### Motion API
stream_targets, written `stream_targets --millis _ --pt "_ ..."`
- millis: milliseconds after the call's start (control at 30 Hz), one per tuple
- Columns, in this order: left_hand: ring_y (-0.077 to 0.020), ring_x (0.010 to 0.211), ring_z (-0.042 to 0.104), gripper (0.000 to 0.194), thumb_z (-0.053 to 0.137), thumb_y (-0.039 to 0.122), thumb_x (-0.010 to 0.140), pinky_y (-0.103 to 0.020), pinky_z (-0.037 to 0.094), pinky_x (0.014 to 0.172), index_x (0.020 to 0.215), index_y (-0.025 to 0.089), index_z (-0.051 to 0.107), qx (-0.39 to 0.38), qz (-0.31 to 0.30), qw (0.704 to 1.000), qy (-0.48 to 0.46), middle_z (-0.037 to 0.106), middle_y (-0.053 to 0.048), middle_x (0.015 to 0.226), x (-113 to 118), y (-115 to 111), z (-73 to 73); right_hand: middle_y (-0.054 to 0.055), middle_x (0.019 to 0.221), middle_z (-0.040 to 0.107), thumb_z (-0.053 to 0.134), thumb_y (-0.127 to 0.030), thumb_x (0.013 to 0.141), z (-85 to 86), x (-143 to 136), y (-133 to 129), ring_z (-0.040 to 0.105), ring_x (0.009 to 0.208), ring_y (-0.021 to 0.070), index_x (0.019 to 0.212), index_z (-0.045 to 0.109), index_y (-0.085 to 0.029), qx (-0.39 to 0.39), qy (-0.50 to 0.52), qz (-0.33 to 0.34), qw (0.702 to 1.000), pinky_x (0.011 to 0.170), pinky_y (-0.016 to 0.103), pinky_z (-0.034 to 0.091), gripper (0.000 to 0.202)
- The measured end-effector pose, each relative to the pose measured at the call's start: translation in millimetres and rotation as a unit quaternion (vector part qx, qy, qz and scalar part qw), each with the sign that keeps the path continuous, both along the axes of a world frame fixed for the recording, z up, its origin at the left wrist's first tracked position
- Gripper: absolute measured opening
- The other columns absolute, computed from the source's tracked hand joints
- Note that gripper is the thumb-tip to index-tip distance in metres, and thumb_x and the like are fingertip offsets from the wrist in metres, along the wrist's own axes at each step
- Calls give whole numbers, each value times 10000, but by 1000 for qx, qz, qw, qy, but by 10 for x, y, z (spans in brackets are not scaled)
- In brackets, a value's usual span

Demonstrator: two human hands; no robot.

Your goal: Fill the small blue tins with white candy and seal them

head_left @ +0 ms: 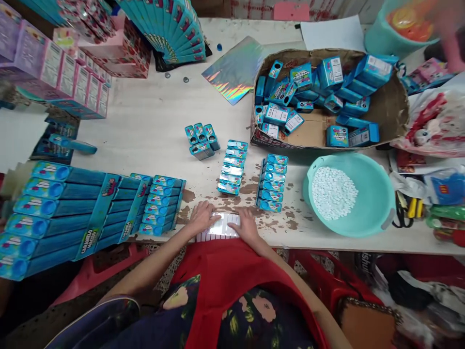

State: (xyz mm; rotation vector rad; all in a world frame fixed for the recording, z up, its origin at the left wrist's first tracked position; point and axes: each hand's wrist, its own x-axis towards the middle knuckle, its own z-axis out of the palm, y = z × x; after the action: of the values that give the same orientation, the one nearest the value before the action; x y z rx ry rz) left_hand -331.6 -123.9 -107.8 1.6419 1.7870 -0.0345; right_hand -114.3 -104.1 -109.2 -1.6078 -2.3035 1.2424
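A shiny silvery sheet with pale stripes (222, 224) lies at the table's front edge, against the red apron; its kind is not clear. My left hand (202, 218) rests at its left side, thumb reaching over the sheet and fingers laid out on the table. At the opposite side my right hand (247, 225) lies flat with its thumb on the sheet. Just beyond the hands stands a row of small blue boxes (232, 167). Another row of blue boxes (272, 183) is to its right, and a small cluster of blue boxes (202, 140) sits farther back.
Stacked blue boxes (58, 213) fill the left front. A cardboard box (308, 128) of loose blue boxes stands back right, behind a turquoise tub (374, 194) with white pellets. A holographic sheet (236, 68) lies at the back. Another person's blurred hand (445, 24) shows top right.
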Motion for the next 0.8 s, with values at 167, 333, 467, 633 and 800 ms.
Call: stream_targets --millis 167,333,467,633,800 --pt "-265 902 539 340 540 513 755 -343 394 770 764 178 597 -90 -31 995 -41 593 -87 871 -51 99 25 129 1083 613 620 -507 795 -94 -74 132 493 1092 303 968 641 -184 -15 -90 98 991 884 417 371 368" --pt "-170 648 532 255 583 403 683 -239 351 564 819 188 603 -184 -3 960 -210 593 -1 695 -266 129 98 41 967 667 662 -348 805 4 -10 185 587 923 198 903 645 -219 -50 -41 87 994 729 269 386 163" --pt "-165 665 534 176 499 328 718 -240 366 600 732 188 605 -135 29 971 -194 622 -4 684 -265 37 68 6 909 693 650 -272 814 48 37 140 616 842 175 864 659 -240 -38 -43 70 996 664 243 369 60" --pt "-172 723 541 181 487 311 720 -249 385 662 714 181 613 -89 42 970 -222 634 -14 725 -75 -32 -3 18 889 698 603 -295 850 112 195 59 622 828 184 838 654 -239 -17 -69 56 996 666 250 373 77" --pt "-156 685 538 201 490 318 745 -236 376 641 778 177 631 -74 24 956 -283 630 -6 717 161 -88 -110 28 916 687 576 -255 864 152 456 45 609 857 184 828 636 -227 -2 -91 62 994 707 253 381 76"
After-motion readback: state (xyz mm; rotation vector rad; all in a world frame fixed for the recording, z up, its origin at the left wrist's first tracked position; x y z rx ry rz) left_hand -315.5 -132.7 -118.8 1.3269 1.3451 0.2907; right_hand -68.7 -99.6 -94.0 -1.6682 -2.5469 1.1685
